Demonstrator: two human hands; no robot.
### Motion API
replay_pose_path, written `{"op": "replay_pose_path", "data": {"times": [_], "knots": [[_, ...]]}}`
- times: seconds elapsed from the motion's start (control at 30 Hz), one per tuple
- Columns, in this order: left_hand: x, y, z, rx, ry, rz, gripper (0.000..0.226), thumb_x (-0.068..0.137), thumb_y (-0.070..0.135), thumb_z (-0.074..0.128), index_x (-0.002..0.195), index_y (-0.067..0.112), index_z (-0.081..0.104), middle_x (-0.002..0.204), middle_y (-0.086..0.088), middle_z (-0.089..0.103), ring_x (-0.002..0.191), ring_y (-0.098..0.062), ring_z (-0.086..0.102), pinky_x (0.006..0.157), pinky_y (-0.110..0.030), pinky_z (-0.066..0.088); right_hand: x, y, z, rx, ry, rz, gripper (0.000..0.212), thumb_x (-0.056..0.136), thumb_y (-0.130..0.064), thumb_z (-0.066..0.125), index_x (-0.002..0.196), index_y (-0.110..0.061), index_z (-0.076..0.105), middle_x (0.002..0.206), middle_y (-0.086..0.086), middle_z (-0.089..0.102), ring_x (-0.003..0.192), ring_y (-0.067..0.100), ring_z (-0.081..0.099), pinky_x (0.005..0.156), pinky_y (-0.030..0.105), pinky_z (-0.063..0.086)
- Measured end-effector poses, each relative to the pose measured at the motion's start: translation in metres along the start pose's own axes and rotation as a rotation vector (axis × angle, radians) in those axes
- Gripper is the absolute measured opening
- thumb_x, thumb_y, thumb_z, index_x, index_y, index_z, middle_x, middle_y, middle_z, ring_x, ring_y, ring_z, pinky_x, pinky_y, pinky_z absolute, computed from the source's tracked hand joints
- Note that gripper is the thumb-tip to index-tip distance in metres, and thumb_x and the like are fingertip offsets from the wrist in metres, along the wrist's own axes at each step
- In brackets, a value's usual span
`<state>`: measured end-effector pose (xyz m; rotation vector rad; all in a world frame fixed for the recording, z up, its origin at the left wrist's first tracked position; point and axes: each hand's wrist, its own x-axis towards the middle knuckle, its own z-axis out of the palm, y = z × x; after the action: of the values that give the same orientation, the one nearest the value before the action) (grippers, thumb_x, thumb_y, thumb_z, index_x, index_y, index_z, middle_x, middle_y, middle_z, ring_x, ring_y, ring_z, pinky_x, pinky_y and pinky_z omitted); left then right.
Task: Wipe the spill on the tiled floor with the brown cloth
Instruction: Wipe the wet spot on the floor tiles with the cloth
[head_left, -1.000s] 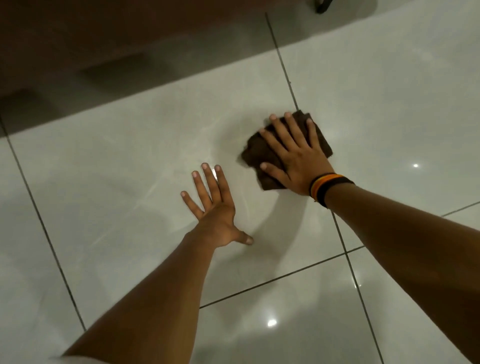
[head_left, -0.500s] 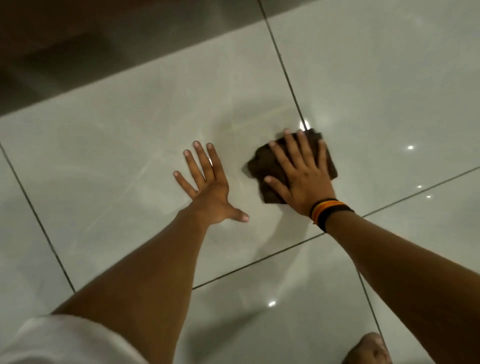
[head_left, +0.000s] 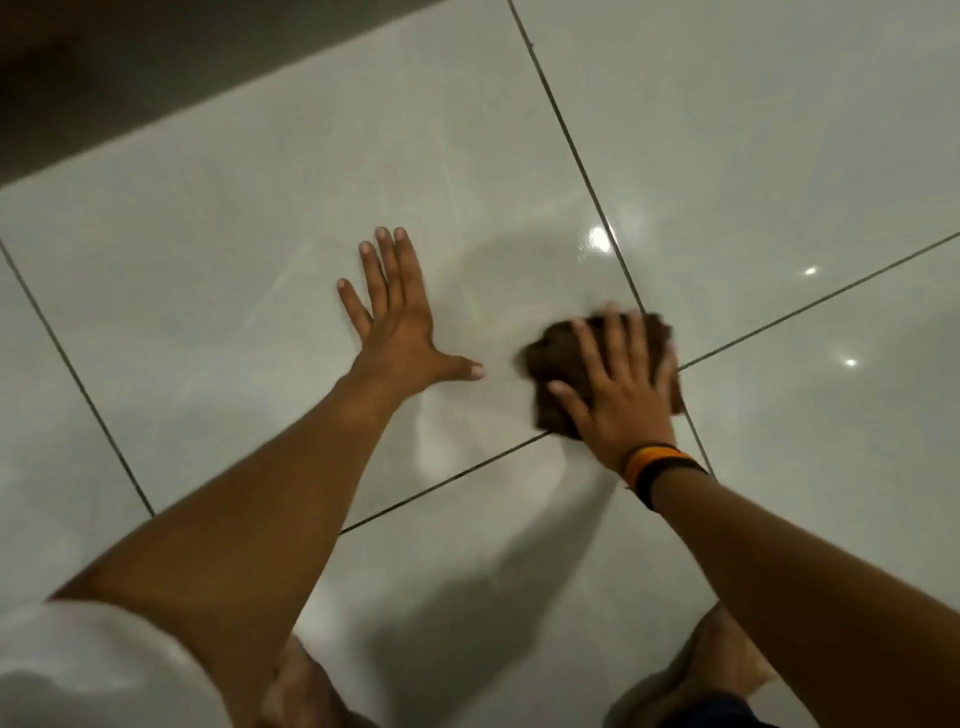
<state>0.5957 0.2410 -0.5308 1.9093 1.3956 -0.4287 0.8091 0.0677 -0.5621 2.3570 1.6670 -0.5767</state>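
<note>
Bare tiled floor (head_left: 234, 218) all round, left hand (head_left: 397, 332) beside cloth (head_left: 558, 358)

The right hand (head_left: 621, 387) covers most of the motion-blurred brown cloth (head_left: 558, 358); any spill is indiscernible.

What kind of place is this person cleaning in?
Probably an indoor room, perhaps in a home, though little shows. The floor is large glossy pale tiles with dark grout lines, small ceiling lights reflect in it, and the person kneels barefoot, right hand pressing a brown cloth.
</note>
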Motion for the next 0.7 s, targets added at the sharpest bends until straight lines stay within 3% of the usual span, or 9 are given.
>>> {"op": "replay_pose_path", "data": {"times": [0.1,0.2,0.27,0.43,0.53,0.63,0.7], "knots": [[-0.023,-0.019,0.013,0.051,-0.09,-0.082,0.188,0.033,0.087,0.082,0.155,0.01,-0.039,0.162,-0.02,-0.045,0.15,-0.04,-0.043,0.113,-0.071,-0.027,-0.008,0.038,-0.006,0.126,-0.062,0.365,0.085,0.096,-0.072,0.015,0.168,-0.027,0.004,0.176,0.011,-0.007,0.162,0.036,-0.007,0.12,0.077,0.008],[-0.026,-0.038,0.031,0.13,-0.121,-0.03,0.192,0.025,0.093,0.076,0.151,0.012,-0.044,0.158,-0.017,-0.053,0.146,-0.041,-0.049,0.107,-0.072,-0.031,0.038,0.02,-0.015,0.218,0.039,0.503,0.084,0.1,-0.069,0.024,0.167,-0.025,-0.001,0.175,0.013,-0.011,0.161,0.039,-0.011,0.118,0.08,0.004],[-0.02,-0.043,0.031,0.102,-0.125,-0.003,0.192,0.024,0.091,0.077,0.151,0.014,-0.045,0.157,-0.015,-0.054,0.145,-0.04,-0.051,0.105,-0.071,-0.032,0.065,-0.017,-0.018,0.187,0.083,0.468,0.085,0.1,-0.069,0.025,0.168,-0.023,0.002,0.176,0.016,-0.006,0.161,0.041,-0.007,0.118,0.08,0.004],[-0.024,-0.045,0.021,0.086,-0.141,0.036,0.188,0.035,0.08,0.087,0.152,0.015,-0.044,0.158,-0.013,-0.054,0.146,-0.037,-0.05,0.106,-0.064,-0.033,0.025,-0.091,-0.006,0.111,0.03,0.076,0.078,0.102,-0.066,0.028,0.167,-0.029,0.006,0.177,0.01,-0.004,0.163,0.036,-0.005,0.121,0.075,-0.001],[-0.049,-0.041,0.013,0.027,-0.077,0.011,0.168,0.055,0.071,0.088,0.161,0.014,-0.029,0.171,-0.011,-0.033,0.158,-0.032,-0.031,0.124,-0.058,-0.021,-0.041,-0.097,0.002,0.13,-0.131,0.059,0.07,0.106,-0.055,0.034,0.167,-0.033,0.008,0.176,0.007,0.0,0.163,0.036,-0.002,0.124,0.071,0.005],[-0.105,-0.031,0.01,-0.153,-0.022,0.048,0.127,0.081,0.055,0.081,0.168,0.012,-0.001,0.176,-0.015,0.01,0.163,-0.031,0.009,0.133,-0.047,0.007,-0.098,-0.095,-0.006,0.23,-0.274,0.195,0.056,0.101,-0.035,0.055,0.153,-0.028,0.036,0.154,0.015,0.037,0.147,0.041,0.035,0.114,0.061,0.037],[-0.15,-0.016,0.011,-0.367,-0.09,-0.013,0.107,0.088,0.045,0.079,0.168,0.017,0.014,0.173,-0.009,0.028,0.158,-0.027,0.029,0.13,-0.04,0.023,-0.123,-0.087,-0.021,0.46,-0.351,0.447,0.047,0.093,-0.025,0.067,0.136,-0.018,0.047,0.134,0.013,0.051,0.128,0.038,0.053,0.101,0.053,0.051]]}}
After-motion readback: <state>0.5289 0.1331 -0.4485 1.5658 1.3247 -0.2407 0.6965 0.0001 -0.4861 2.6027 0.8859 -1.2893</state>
